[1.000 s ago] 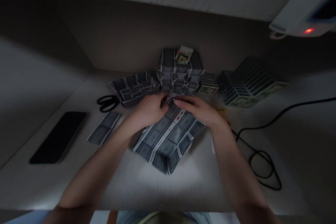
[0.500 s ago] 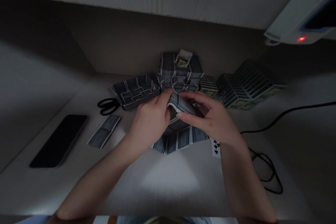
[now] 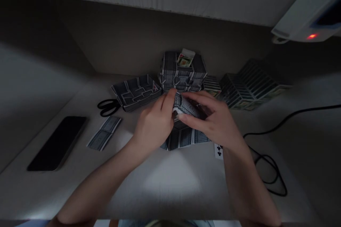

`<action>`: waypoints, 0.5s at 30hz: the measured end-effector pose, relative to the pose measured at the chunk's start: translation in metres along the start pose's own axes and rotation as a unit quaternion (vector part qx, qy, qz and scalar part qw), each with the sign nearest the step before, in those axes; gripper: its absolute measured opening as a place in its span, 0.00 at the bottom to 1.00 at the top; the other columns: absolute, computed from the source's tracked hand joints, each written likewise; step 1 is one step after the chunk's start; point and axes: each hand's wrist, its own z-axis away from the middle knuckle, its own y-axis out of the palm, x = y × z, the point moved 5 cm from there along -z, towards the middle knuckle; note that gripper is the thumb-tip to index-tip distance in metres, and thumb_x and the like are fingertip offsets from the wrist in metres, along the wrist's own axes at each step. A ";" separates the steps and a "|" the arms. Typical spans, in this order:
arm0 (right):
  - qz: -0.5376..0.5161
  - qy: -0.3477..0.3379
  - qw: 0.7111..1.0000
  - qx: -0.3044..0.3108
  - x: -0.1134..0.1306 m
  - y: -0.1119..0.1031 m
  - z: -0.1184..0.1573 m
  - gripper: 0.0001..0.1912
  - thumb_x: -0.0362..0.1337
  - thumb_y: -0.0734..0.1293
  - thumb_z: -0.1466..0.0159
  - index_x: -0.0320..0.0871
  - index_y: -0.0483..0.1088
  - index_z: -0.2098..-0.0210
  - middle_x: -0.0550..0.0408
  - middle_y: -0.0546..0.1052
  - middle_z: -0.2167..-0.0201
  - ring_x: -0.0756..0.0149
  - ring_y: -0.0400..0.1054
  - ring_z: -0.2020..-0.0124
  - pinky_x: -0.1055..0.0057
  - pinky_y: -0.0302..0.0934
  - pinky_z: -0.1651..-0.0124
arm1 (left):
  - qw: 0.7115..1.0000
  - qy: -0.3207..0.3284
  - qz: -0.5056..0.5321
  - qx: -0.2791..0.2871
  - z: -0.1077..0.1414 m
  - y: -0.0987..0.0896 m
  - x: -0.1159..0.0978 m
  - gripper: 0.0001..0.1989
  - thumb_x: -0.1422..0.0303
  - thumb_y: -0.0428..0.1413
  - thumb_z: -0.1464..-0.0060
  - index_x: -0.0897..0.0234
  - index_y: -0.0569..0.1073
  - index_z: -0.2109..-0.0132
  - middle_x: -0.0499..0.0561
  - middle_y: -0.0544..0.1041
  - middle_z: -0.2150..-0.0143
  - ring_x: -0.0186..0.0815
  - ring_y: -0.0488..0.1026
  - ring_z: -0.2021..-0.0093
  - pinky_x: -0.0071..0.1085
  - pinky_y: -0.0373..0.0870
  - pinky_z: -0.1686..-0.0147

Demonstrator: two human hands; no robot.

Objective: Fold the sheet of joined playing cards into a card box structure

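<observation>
Both hands hold a structure made of folded playing cards [image 3: 186, 105], its patterned backs facing out. My left hand [image 3: 156, 120] is closed on its left edge, fingers curled over the top. My right hand [image 3: 214, 118] grips the other side, thumb in front and fingers behind. Below the hands, a row of joined playing cards [image 3: 185, 137] with patterned backs spreads on the table; its upper part is hidden. A loose card with black clubs [image 3: 218, 151] lies partly under my right wrist.
Behind stand an open card tray [image 3: 138, 105], a card-covered box [image 3: 183, 67] with a card pack [image 3: 185, 57] on top, and stacked card packs [image 3: 253, 85]. Scissors [image 3: 108, 107], two patterned cards [image 3: 104, 133] and a phone [image 3: 57, 143] lie left. A black cable [image 3: 277, 170] coils right.
My left fingers have closed further over the left edge of the held card piece, narrowing the gap beneath it. The row of cards below has shifted slightly back.
</observation>
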 end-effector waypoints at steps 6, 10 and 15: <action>-0.016 0.004 1.000 0.006 0.002 -0.004 0.003 0.24 0.44 0.71 0.52 0.48 0.70 0.55 0.53 0.71 0.58 0.60 0.65 0.56 0.64 0.62 0.56 | 1.000 0.016 0.013 0.012 -0.001 -0.001 -0.002 0.24 0.78 0.47 0.52 0.64 0.62 0.46 0.52 0.73 0.55 0.35 0.72 0.58 0.26 0.69 0.62; -0.035 0.013 0.999 0.002 0.000 -0.005 0.002 0.23 0.44 0.71 0.53 0.49 0.71 0.56 0.54 0.71 0.58 0.60 0.65 0.56 0.64 0.62 0.56 | 0.999 0.018 0.027 0.017 -0.002 0.001 -0.003 0.24 0.78 0.47 0.52 0.63 0.62 0.46 0.52 0.72 0.53 0.35 0.71 0.56 0.26 0.69 0.61; -0.044 0.019 0.999 0.005 -0.001 -0.005 0.001 0.23 0.44 0.71 0.53 0.49 0.71 0.57 0.54 0.72 0.60 0.60 0.66 0.57 0.64 0.63 0.57 | 0.999 0.018 0.030 0.033 -0.002 0.003 -0.001 0.24 0.78 0.47 0.51 0.61 0.61 0.45 0.51 0.72 0.55 0.35 0.71 0.58 0.27 0.69 0.60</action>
